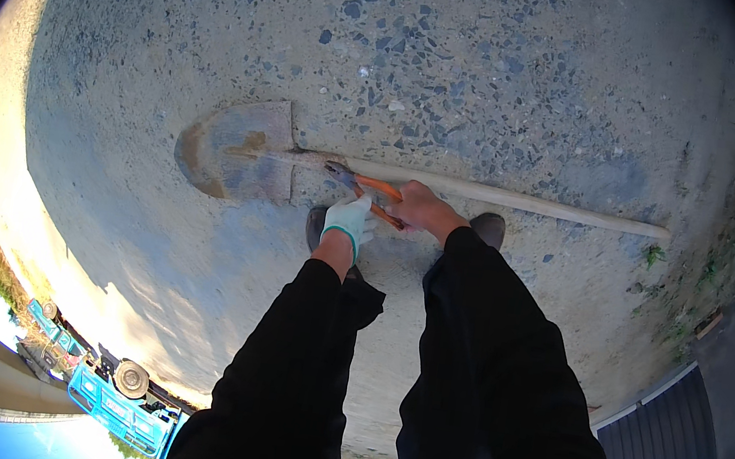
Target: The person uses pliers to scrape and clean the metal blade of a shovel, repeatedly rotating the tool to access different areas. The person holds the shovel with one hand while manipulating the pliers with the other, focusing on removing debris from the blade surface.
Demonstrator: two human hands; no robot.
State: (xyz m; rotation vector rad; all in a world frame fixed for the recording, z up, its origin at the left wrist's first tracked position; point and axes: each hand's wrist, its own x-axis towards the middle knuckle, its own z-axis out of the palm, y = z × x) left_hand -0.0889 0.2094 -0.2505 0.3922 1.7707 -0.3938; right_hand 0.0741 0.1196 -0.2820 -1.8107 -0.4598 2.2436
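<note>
A: A rough concrete ground [466, 65] with dark stone chips is seen outdoors, partly in shadow; a blue vehicle [117, 406] is parked far behind the hands.

B: What is held?

A: Pliers [363, 193] with orange handles are gripped by the bare right hand [422, 209], which is closed around the handles. The gloved left hand [350, 220] is curled just beside it, against the lower handle; whether that handle is truly gripped cannot be told. The nose of the pliers is set at the neck of a shovel [238, 150], just ahead of the hands.

B: How might these things handle?

A: The pliers are judged stiff, small and light, best taken far back on the handles for leverage. The shovel is judged heavier at the rusty blade; its long wooden shaft [522, 200], stretched out to the right of the hands, is judged smooth and rigid.
</note>
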